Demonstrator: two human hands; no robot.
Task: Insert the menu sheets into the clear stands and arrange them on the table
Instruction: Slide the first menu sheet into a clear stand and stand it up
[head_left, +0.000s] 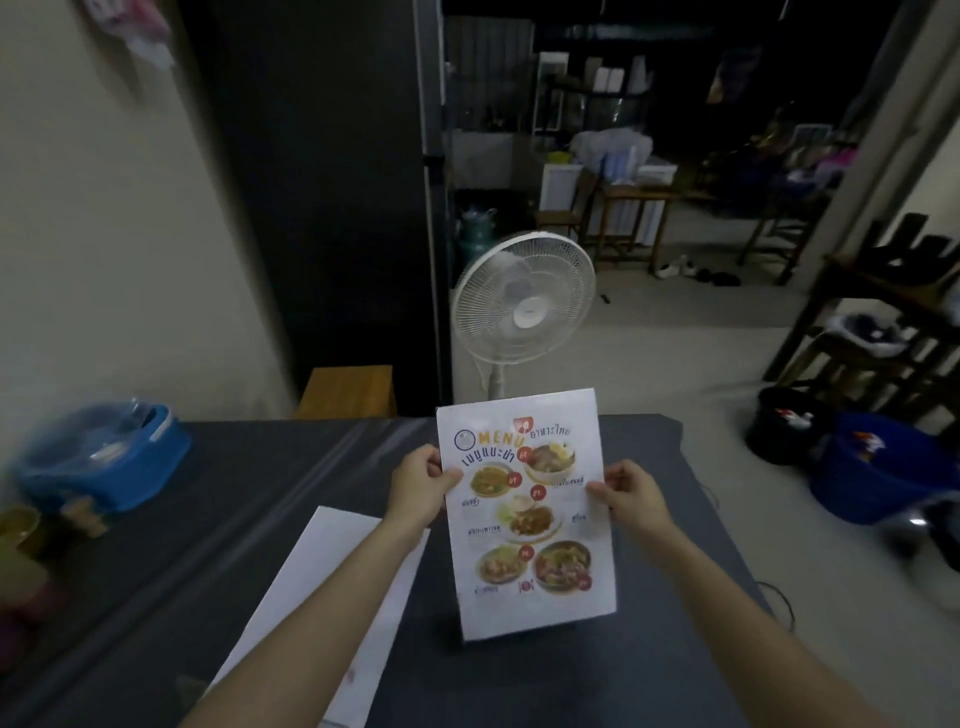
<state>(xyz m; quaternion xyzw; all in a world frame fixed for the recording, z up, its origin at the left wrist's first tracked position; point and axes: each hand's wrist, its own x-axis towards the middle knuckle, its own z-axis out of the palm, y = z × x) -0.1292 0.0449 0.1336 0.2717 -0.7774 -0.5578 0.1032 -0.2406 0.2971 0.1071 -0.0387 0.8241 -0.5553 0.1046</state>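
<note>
I hold a printed menu sheet upright above the dark grey table, its food pictures facing me. My left hand pinches its left edge and my right hand pinches its right edge, both near the upper half. The sheet's bottom edge is close to the tabletop; whether it sits in a clear stand I cannot tell. A second white sheet lies flat on the table under my left forearm.
A blue container with a clear lid and some small items stand at the table's left end. A white pedestal fan stands just beyond the far edge. Blue and black tubs sit on the floor at right.
</note>
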